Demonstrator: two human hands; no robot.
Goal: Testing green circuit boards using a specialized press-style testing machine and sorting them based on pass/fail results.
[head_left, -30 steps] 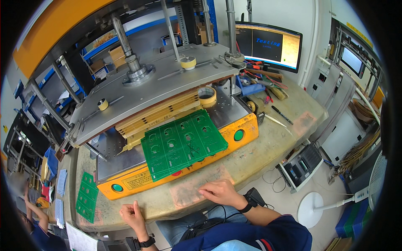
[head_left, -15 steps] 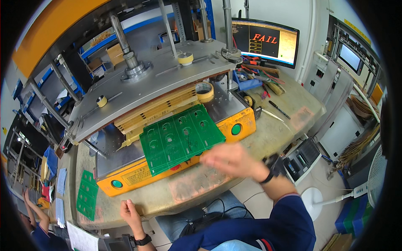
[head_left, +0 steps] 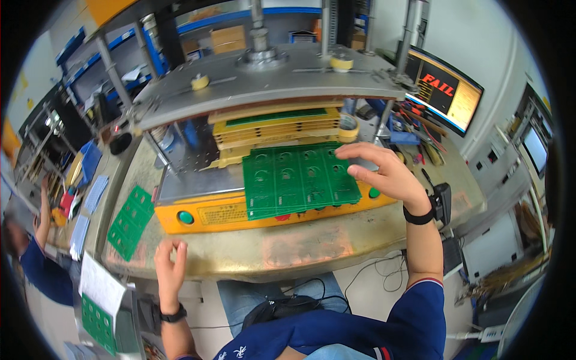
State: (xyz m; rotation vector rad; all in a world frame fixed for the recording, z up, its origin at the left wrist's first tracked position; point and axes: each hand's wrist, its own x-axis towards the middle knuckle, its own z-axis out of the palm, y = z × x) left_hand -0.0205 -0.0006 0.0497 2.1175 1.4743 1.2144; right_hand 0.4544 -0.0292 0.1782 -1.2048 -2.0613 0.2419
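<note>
A small stack of green circuit board panels [head_left: 300,180] with round cutouts lies on the front of the press, overhanging its orange front edge. My right hand [head_left: 387,171] is at the stack's far right corner, with thumb and fingers apart; whether the fingertips touch the panels I cannot tell. Over the bench's front edge at left is my left hand [head_left: 171,267], holding nothing, its thumb and forefinger apart. Behind the stack stands a layered yellow test fixture [head_left: 276,133], with another green panel [head_left: 279,117] visible near its top.
The press's grey upper plate [head_left: 270,84] overhangs the fixture. Another green panel [head_left: 132,222] lies at bench left. A monitor [head_left: 444,87], a tool-filled blue tray [head_left: 402,129] and a tape roll [head_left: 348,126] are at right. A co-worker's arm [head_left: 43,213] shows at far left.
My view has swung left. My right hand has moved from the stack's near right side to its far right corner and its fingers have spread. My left hand's fingers have parted.
</note>
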